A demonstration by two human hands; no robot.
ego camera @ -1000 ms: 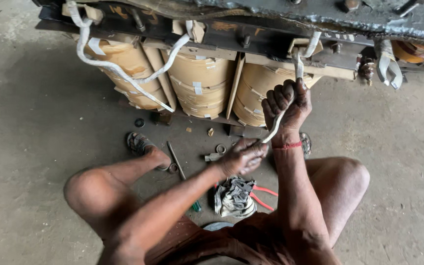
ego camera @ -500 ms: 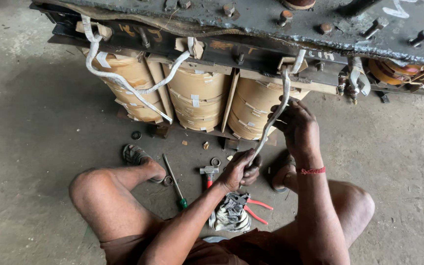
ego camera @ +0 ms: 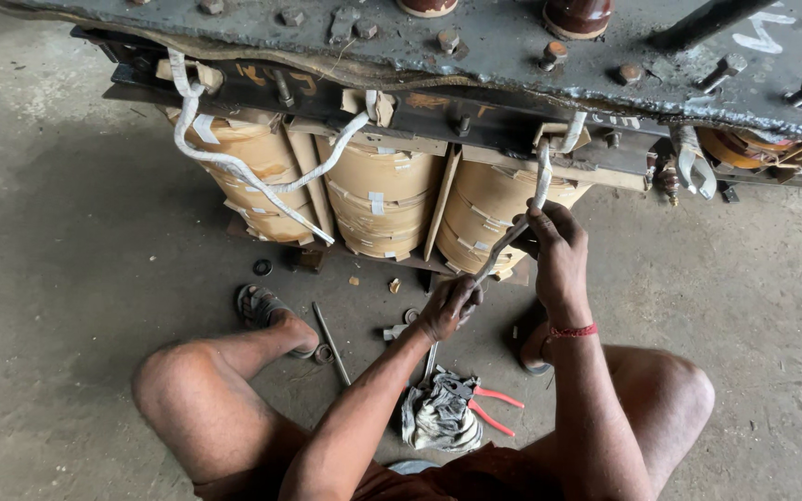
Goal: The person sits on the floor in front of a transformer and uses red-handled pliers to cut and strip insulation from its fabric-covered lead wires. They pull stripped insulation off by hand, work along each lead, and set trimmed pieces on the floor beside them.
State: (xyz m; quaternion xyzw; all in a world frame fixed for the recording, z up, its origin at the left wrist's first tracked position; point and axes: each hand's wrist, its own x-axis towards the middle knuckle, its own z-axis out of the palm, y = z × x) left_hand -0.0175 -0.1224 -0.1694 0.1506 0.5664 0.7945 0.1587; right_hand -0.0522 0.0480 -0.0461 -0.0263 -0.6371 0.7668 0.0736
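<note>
In the head view, the person is squatting on the concrete floor [ego camera: 67, 278] in front of three paper-wrapped windings [ego camera: 378, 199] that are hanging under a dark bolted metal lid [ego camera: 512, 46].

The right hand [ego camera: 557, 243] is reaching up and closing its fingers around a white-taped lead [ego camera: 542, 181], which is coming down from the frame in front of the right winding. The left hand [ego camera: 449, 304] is sitting lower and nearer, fisted around the lower end of the same lead.

The lead's long axis is running steeply from far upper right to near lower left, passing from one fist to the other, so both hands are already on it and the right is the one closer to its fixed upper end. Both forearms are stretching forward between the bent knees.

On the floor just behind the left hand, a crumpled rag [ego camera: 438, 417], red-handled pliers [ego camera: 492, 408] and a thin rod [ego camera: 330, 341] are lying.
</note>
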